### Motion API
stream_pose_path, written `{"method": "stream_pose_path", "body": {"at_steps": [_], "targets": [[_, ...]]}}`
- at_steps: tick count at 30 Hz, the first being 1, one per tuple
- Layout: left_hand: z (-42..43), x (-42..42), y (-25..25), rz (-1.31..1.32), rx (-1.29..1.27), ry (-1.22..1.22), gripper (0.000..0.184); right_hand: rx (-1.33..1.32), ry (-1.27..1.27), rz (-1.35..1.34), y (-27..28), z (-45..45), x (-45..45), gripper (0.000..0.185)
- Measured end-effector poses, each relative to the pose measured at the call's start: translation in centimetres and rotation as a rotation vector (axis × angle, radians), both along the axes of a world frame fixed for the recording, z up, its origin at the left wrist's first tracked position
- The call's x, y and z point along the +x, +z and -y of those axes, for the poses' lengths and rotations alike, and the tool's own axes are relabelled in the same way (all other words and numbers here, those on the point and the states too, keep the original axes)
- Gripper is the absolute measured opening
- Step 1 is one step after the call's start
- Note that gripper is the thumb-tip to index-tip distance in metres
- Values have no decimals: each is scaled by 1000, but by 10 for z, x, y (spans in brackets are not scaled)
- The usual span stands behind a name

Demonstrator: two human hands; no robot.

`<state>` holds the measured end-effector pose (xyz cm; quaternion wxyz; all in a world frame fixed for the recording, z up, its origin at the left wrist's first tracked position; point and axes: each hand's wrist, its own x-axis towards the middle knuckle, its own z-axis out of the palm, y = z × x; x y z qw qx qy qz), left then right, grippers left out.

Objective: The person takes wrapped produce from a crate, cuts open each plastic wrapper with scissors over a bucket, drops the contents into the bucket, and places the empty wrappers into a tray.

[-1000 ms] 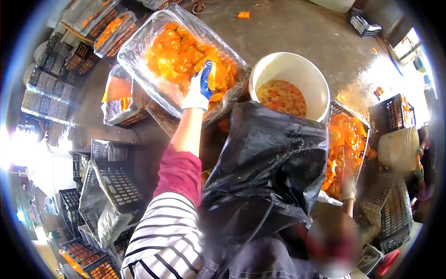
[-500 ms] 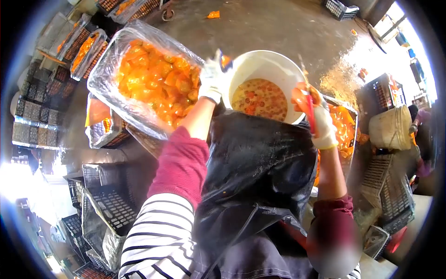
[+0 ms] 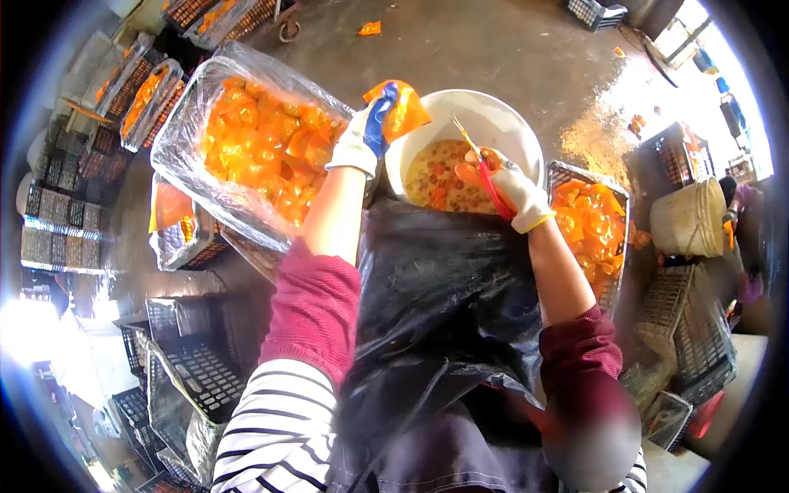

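Observation:
My left hand (image 3: 358,141), in a white and blue glove, grips an orange plastic packet (image 3: 406,113) at the bucket's left rim. In my right hand (image 3: 516,191), gloved with bare fingertips, are red-handled scissors (image 3: 495,189), their blades pointing up and left over the bucket. The white bucket (image 3: 519,135) stands before me, with yellowish liquid and red-orange pieces (image 3: 440,174) inside. To the left, a crate lined with clear plastic (image 3: 182,123) holds many glossy orange packets (image 3: 263,148). Beside my right forearm, another crate holds orange packets (image 3: 588,226).
Black plastic sheeting (image 3: 452,271) covers my lap. Black crates (image 3: 201,370) stand at lower left, with more at right (image 3: 699,345). A dirty white bucket (image 3: 689,218) stands at right, near a partly visible person (image 3: 744,214). One orange packet (image 3: 370,29) lies on the floor.
The orange packet now shows clearly in my left hand, held up by the bucket's rim. My right hand has moved left with the scissors, from the bucket's right side to over it.

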<state>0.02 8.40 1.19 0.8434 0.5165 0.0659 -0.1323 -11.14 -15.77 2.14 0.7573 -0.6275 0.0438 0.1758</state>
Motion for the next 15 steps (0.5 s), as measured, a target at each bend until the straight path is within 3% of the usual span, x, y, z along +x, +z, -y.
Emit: {"method": "stream_pose_path", "body": {"at_steps": [3,4,7,8,11,12,15], "targets": [[24,-12,30,-16,148,74,65,63,-21,-7,1,4,-5,23],[40,-28,51,-46,55,85,72,31,-35,21,-4,4,-3,23],[55,-11,16,113,365,73,74,241,5,37,-7,9,-1,25],[61,-16,16,126,534,78,67,91,-4,52,-1,10,-2,30],[80,-26,10,133,508,73,55,-151,10,113,3,17,-5,34],[76,-9,-21,329,737,92,42,-166,42,129,2,17,-6,35],[78,-15,-15,322,741,74,39,-165,68,121,2,22,-7,30]]}}
